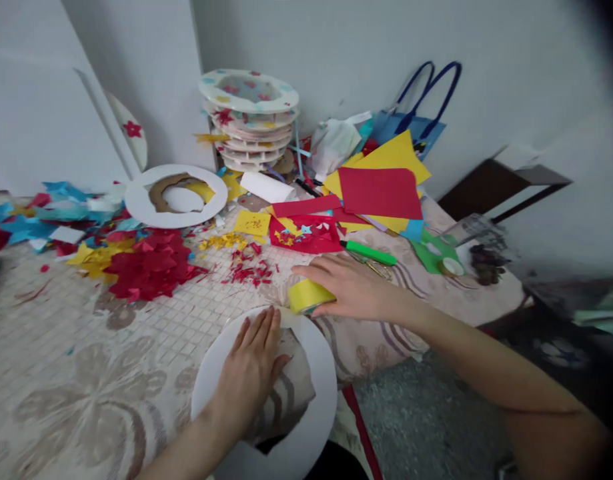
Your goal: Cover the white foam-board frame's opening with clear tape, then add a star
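A white paper ring (322,353) with a rough-cut centre hole lies at the table's front edge, partly overhanging it. My left hand (253,360) rests flat on the ring's upper left part, fingers stretched out. Just beyond the ring's top edge, my right hand (356,287) grips a roll of yellow tape (309,295) between thumb and fingers. The tape's edge seems to meet the ring near my left fingertips; whether a strip is stuck there I cannot tell. Behind my right hand lie a green box cutter (370,253) and scissors (379,268), partly hidden.
Red paper stars (153,263), yellow stars (93,259) and blue stars (31,227) are heaped at left. Another white ring (176,213) lies behind them. A stack of decorated rings (251,100), red paper (381,193) and a blue bag (411,127) stand toward the wall.
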{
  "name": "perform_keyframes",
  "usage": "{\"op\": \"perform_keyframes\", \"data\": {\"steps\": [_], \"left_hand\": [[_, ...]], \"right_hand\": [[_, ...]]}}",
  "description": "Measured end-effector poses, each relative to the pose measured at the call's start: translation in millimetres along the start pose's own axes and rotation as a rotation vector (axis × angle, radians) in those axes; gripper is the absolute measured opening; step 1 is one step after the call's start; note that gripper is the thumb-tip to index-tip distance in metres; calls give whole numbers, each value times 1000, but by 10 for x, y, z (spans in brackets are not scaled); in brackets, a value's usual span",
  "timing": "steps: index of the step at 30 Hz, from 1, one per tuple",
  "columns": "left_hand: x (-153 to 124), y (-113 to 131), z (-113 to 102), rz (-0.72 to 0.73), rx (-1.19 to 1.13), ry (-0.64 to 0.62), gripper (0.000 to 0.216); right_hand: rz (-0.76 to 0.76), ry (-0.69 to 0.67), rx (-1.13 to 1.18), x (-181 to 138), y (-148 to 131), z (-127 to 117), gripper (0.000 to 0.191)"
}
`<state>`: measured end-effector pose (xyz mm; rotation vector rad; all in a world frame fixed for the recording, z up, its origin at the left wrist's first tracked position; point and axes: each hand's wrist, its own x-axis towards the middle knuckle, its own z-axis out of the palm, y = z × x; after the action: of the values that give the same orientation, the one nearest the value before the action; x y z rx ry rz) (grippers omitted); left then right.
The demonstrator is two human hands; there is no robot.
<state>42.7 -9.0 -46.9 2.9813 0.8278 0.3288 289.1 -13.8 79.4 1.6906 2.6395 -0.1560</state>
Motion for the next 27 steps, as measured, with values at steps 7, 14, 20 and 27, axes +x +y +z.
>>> {"op": "perform_keyframes", "data": {"steps": [7,14,20,27], "left_hand": [[14,146,78,-31,75,19,57],[-1,160,32,-43,90,-50,58],[-8,147,27,-39,94,-68,57],[0,142,-18,-51,46,-80,57]], "right_hand": [[182,67,33,-307,136,253,56],[153,112,113,-304,299,384,54],[94,148,168,-344,477,452,54],[139,146,236,-447,571,397,60]]}}
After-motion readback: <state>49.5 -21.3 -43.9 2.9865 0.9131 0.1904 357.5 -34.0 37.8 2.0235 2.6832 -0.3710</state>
